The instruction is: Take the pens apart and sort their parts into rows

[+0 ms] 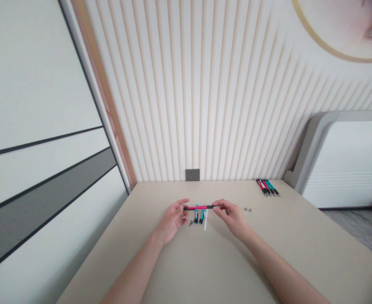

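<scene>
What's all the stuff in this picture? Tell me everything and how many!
pink-and-black pen: 1, pink and black, between both hands
teal pen pieces: 2, teal and black, on table below it
white stick: 1, white, beside them
small dark parts: few, dark, left of them
small grey parts: 2, grey, table's right
row of pens: about 4, red, teal, black, far table edge
table: 1, beige, under everything
wall socket: 1, grey, above table
ribbed wall: 1, cream, behind table
left hand: 1, bare, holding pen's left end
right hand: 1, bare, pinching its right end

Glossy pink plastic pen barrel [195, 207], smooth matt beige tabletop [224, 261], ribbed pale wall panels [205, 105]
</scene>
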The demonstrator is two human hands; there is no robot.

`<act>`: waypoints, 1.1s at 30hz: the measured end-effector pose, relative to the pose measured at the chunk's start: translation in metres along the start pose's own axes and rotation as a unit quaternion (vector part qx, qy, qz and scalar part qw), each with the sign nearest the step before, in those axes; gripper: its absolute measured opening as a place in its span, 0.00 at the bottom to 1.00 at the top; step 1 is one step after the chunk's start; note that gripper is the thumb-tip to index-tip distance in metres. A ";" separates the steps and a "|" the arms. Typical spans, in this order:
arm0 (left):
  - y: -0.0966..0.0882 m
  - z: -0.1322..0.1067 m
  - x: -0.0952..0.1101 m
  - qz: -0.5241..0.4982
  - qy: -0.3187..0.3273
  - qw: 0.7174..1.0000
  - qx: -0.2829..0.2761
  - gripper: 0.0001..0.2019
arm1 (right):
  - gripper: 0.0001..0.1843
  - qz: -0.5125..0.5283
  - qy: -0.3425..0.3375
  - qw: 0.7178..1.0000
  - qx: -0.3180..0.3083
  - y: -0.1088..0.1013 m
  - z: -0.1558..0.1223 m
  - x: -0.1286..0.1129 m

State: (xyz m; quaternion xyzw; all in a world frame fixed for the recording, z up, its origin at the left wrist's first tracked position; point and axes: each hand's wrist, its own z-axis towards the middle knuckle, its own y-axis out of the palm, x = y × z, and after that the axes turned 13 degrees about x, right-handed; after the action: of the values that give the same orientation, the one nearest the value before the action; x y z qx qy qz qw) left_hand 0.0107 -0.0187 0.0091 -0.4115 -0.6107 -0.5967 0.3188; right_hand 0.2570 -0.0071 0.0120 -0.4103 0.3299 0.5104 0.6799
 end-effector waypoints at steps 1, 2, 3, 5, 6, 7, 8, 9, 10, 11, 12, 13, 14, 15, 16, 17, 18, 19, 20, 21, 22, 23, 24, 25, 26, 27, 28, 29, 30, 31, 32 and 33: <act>0.000 0.000 0.000 0.006 -0.009 1.000 -0.005 0.26 | 0.16 0.003 0.002 1.000 0.004 0.000 0.000 0.000; -0.001 0.000 0.000 0.014 -0.019 1.000 -0.011 0.26 | 0.16 0.005 0.005 1.000 0.007 0.000 0.000 0.000; -0.001 0.000 -0.001 0.019 -0.026 0.999 -0.016 0.27 | 0.16 0.006 0.006 1.000 0.007 -0.001 0.000 0.000; -0.003 0.001 -0.002 0.022 -0.028 0.999 -0.023 0.28 | 0.16 0.004 0.007 1.000 0.008 -0.001 0.001 -0.001; -0.004 0.002 -0.003 0.018 -0.023 0.999 -0.023 0.28 | 0.16 0.002 0.006 1.000 0.011 -0.001 0.001 -0.002; -0.005 0.003 -0.003 0.014 -0.018 0.999 -0.024 0.28 | 0.16 0.001 0.004 1.000 0.014 -0.001 0.001 -0.003; -0.006 0.004 -0.003 0.012 -0.016 0.999 -0.026 0.28 | 0.16 -0.001 0.002 1.000 0.016 -0.001 0.001 -0.003; -0.007 0.005 -0.003 0.011 -0.018 0.999 -0.030 0.27 | 0.16 -0.002 -0.001 1.000 0.016 -0.001 0.001 -0.004; -0.007 0.005 -0.003 0.011 -0.025 0.999 -0.038 0.27 | 0.16 -0.001 -0.006 1.000 0.011 -0.001 0.000 -0.004; -0.007 0.004 -0.003 0.012 -0.031 0.998 -0.046 0.28 | 0.16 0.000 -0.011 1.000 0.003 0.000 0.000 -0.004; -0.007 0.004 -0.002 0.011 -0.032 0.998 -0.050 0.28 | 0.16 0.003 -0.016 1.000 -0.004 0.000 0.000 -0.003; -0.006 0.002 -0.001 0.008 -0.026 0.998 -0.048 0.28 | 0.15 0.006 -0.017 1.000 -0.008 0.000 0.000 -0.003; -0.005 0.001 -0.001 0.006 -0.017 0.999 -0.043 0.28 | 0.15 0.008 -0.016 1.000 -0.007 0.000 0.000 -0.003; -0.004 0.000 0.000 0.004 -0.008 0.999 -0.039 0.28 | 0.15 0.010 -0.014 1.000 -0.001 0.000 -0.001 -0.003; -0.003 -0.001 0.001 0.005 -0.005 0.999 -0.040 0.27 | 0.15 0.012 -0.013 1.000 0.006 0.001 -0.001 -0.003; -0.003 -0.002 0.001 0.013 -0.015 0.998 -0.051 0.28 | 0.15 0.013 -0.012 1.000 0.011 0.001 -0.001 -0.004; -0.002 -0.002 0.002 0.023 -0.028 0.997 -0.061 0.28 | 0.14 0.014 -0.015 1.000 0.009 0.001 -0.001 -0.006; -0.001 -0.002 0.003 0.032 -0.027 0.998 -0.057 0.28 | 0.14 0.014 -0.017 1.000 0.004 0.002 -0.002 -0.007; -0.001 -0.001 0.004 0.038 -0.014 0.998 -0.038 0.27 | 0.14 0.012 -0.021 1.000 -0.004 0.002 -0.002 -0.009; -0.001 0.000 0.005 0.040 0.009 0.999 -0.006 0.25 | 0.13 0.007 -0.026 1.000 -0.011 0.002 -0.001 -0.010; -0.001 0.001 0.007 0.041 0.037 0.998 0.028 0.23 | 0.12 0.001 -0.030 0.999 -0.014 0.002 -0.001 -0.011; -0.001 0.003 0.008 0.046 0.061 0.995 0.056 0.22 | 0.12 -0.007 -0.034 0.999 -0.010 0.002 0.000 -0.012; 0.000 0.004 0.009 0.056 0.082 0.992 0.076 0.21 | 0.11 -0.016 -0.040 0.999 -0.005 0.001 0.001 -0.011; 0.000 0.005 0.010 0.073 0.096 0.989 0.085 0.21 | 0.10 -0.025 -0.046 0.999 -0.003 0.001 0.002 -0.010; 0.000 0.005 0.010 0.097 0.100 0.986 0.086 0.20 | 0.10 -0.035 -0.054 0.998 -0.003 0.000 0.003 -0.009; 0.000 0.005 0.010 0.128 0.104 0.982 0.088 0.20 | 0.10 -0.045 -0.063 0.997 -0.007 -0.001 0.004 -0.007; 0.001 0.005 0.009 0.167 0.109 0.976 0.088 0.19 | 0.09 -0.056 -0.072 0.996 -0.014 -0.002 0.005 -0.004; 0.002 0.004 0.009 0.203 0.117 0.968 0.089 0.18 | 0.09 -0.067 -0.082 0.994 -0.023 -0.002 0.005 -0.002; 0.003 0.004 0.008 0.233 0.124 0.960 0.090 0.17 | 0.09 -0.079 -0.093 0.992 -0.031 -0.003 0.005 0.000; 0.005 0.004 0.007 0.255 0.133 0.953 0.093 0.17 | 0.09 -0.092 -0.104 0.990 -0.037 -0.004 0.005 0.001; 0.006 0.004 0.006 0.266 0.142 0.948 0.098 0.17 | 0.10 -0.108 -0.116 0.986 -0.045 -0.004 0.005 0.002; 0.007 0.004 0.005 0.270 0.151 0.945 0.104 0.17 | 0.10 -0.125 -0.128 0.982 -0.055 -0.004 0.004 0.002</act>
State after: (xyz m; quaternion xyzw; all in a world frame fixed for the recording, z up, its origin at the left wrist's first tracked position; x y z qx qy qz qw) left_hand 0.0150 -0.0145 0.0163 -0.4303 -0.4804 -0.4764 0.5975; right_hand 0.2617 -0.0031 0.0130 -0.4165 0.1572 0.4868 0.7516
